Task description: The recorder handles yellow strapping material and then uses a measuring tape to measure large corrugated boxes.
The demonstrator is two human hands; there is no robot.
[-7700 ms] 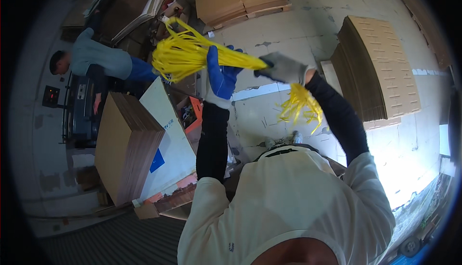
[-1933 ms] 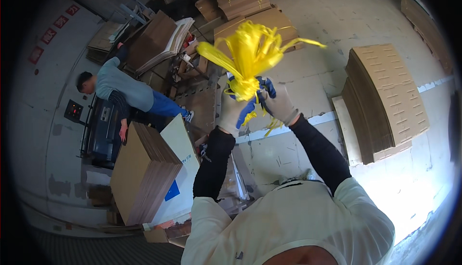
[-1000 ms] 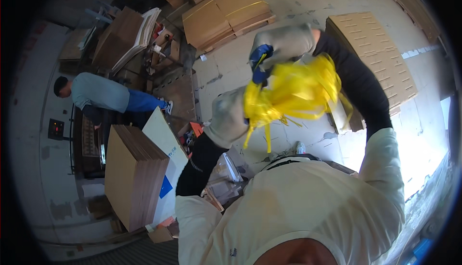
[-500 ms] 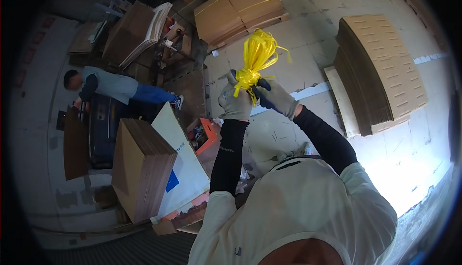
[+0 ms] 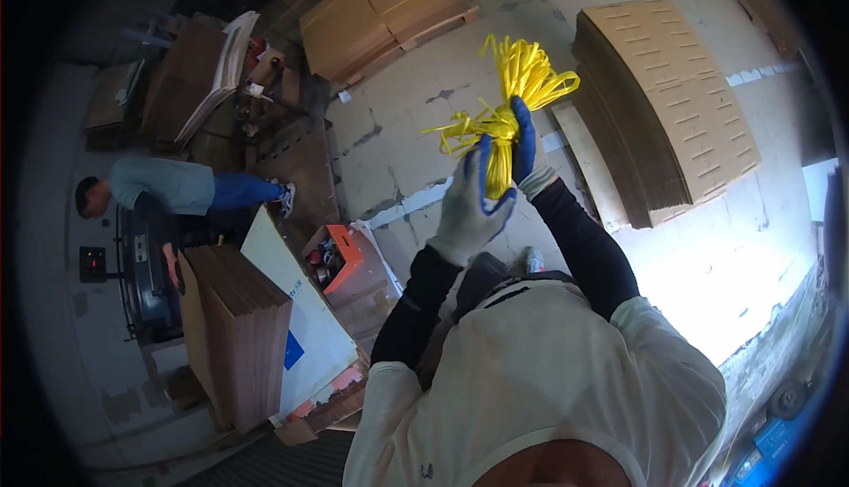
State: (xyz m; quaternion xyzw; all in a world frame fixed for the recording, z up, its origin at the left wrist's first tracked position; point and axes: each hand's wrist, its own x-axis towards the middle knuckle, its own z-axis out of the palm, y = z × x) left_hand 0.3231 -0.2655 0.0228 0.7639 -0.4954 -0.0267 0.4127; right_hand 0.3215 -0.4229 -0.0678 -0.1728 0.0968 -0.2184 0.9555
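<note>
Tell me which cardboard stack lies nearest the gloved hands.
The tall fanned stack of cardboard sheets at right, just beyond the right hand gripping the yellow strap bundle; the others sit farther off.

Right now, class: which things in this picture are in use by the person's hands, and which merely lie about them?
In hand:
bundle of yellow straps, gripped by the gloved left hand and right hand.

Lying about:
stack of flat cardboard sheets on the floor;
upright cardboard stack;
orange crate;
a co-worker at a machine.
</note>
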